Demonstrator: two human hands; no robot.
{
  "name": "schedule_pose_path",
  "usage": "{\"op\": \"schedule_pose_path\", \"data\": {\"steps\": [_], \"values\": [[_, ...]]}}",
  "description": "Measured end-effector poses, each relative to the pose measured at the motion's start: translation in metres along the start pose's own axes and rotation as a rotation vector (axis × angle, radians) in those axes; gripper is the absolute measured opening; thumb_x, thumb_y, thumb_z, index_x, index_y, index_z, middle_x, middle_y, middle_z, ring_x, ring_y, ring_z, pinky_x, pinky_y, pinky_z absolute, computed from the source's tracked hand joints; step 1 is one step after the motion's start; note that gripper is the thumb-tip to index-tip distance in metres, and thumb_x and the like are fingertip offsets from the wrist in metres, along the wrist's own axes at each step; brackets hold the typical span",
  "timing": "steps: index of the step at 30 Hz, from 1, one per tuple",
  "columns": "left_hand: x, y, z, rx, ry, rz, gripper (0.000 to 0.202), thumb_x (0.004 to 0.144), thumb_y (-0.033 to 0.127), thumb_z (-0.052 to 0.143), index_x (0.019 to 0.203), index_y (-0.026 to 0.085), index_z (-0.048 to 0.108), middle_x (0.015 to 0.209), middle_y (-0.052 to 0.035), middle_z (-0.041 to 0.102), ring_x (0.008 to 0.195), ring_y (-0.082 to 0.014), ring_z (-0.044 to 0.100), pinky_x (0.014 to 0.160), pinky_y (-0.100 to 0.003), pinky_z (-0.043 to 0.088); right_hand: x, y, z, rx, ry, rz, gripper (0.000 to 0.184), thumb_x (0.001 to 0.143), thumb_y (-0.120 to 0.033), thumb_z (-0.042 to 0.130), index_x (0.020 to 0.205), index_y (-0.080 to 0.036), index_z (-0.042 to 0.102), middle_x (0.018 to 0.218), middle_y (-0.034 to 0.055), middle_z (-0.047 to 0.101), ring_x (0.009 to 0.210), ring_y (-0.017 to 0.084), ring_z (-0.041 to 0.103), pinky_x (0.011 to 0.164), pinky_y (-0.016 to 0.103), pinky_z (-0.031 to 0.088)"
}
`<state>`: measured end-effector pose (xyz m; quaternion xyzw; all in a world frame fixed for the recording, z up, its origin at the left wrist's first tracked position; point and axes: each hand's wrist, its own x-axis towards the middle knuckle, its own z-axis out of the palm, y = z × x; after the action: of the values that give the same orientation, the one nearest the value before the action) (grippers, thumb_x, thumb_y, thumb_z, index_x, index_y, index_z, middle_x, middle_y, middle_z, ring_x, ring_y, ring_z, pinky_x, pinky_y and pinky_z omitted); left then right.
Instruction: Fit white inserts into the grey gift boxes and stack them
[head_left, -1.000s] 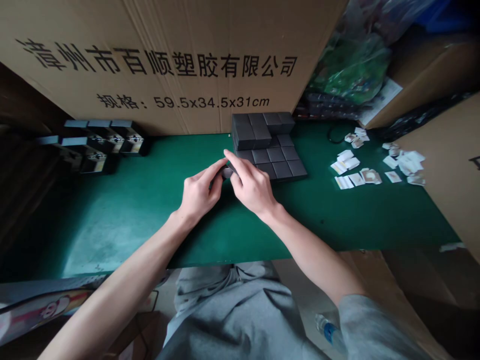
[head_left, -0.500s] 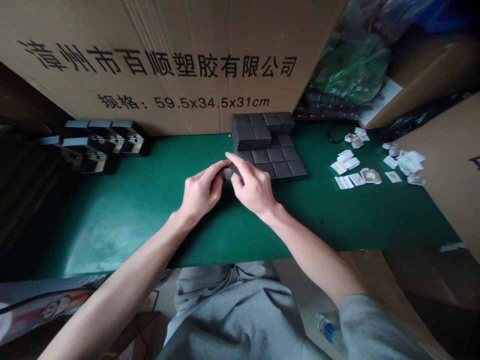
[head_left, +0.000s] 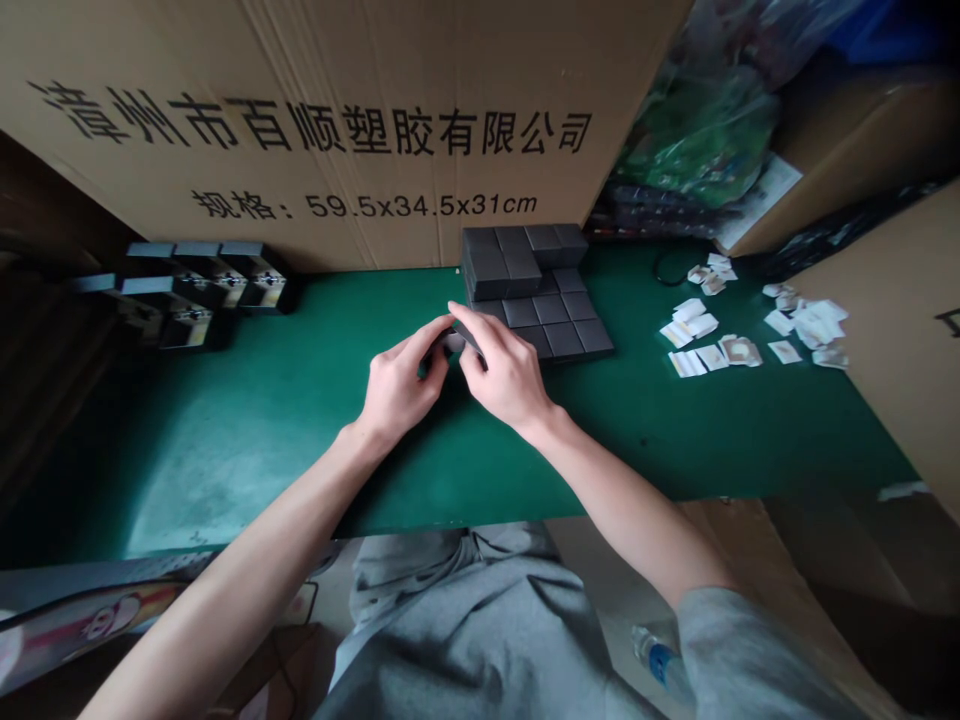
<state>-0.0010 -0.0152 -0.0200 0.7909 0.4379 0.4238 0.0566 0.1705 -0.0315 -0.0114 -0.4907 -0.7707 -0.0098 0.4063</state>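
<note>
The dark piece (head_left: 454, 342) lies directly between the left hand (head_left: 403, 385) and right hand (head_left: 504, 368), equally near both, fingers curled closed on opposite sides, its long axis hidden.

l hand (head_left: 403, 380) & r hand (head_left: 506, 370) hold dk item (head_left: 454, 342); from it, blk boxes (head_left: 555, 310) at 2 o'clock, open boxes (head_left: 265, 290) 9 o'clock, white pcs (head_left: 701, 325) 3 o'clock, carton (head_left: 337, 60) 12.
</note>
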Motion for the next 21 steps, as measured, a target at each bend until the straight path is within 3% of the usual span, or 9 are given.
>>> {"op": "schedule_pose_path", "data": {"steps": [5,9,16,21], "values": [[0.0015,0.0017,-0.0003,-0.004,0.022,-0.017,0.039,0.095,0.017,0.056,0.13,0.02,0.071,0.112,-0.0046,0.082,0.082,-0.0133,0.078,0.08,-0.021,0.063,0.0,-0.0007,-0.0003,0.022,-0.021,-0.017,0.058,0.096,-0.002,0.04,0.148,-0.023,0.056,0.139,0.0066,0.069,0.131,0.017,0.066,0.116,0.031,0.056],[0.0025,0.0029,-0.0006,-0.016,0.016,-0.008,0.035,0.096,0.016,0.056,0.127,0.019,0.072,0.109,-0.0047,0.082,0.079,-0.0123,0.077,0.077,-0.02,0.062,0.0,-0.0009,-0.001,0.041,-0.007,-0.006,0.057,0.095,-0.001,0.043,0.147,-0.019,0.056,0.139,0.009,0.068,0.13,0.018,0.067,0.114,0.03,0.057],[0.0029,0.005,-0.0027,-0.022,0.047,0.006,0.034,0.095,0.015,0.057,0.125,0.02,0.071,0.109,-0.0044,0.082,0.078,-0.0121,0.076,0.074,-0.02,0.061,-0.0008,-0.0008,-0.0001,0.044,0.006,0.0,0.057,0.095,-0.002,0.043,0.147,-0.022,0.056,0.139,0.0073,0.069,0.129,0.019,0.068,0.114,0.032,0.058],[0.0025,0.0065,-0.004,-0.043,0.061,-0.003,0.037,0.094,0.016,0.058,0.129,0.018,0.071,0.106,-0.0039,0.082,0.072,-0.0105,0.073,0.072,-0.019,0.059,-0.0011,-0.0009,-0.0004,0.018,0.037,-0.023,0.053,0.098,-0.004,0.042,0.146,-0.023,0.057,0.14,0.0062,0.07,0.128,0.017,0.069,0.109,0.027,0.06]]}}
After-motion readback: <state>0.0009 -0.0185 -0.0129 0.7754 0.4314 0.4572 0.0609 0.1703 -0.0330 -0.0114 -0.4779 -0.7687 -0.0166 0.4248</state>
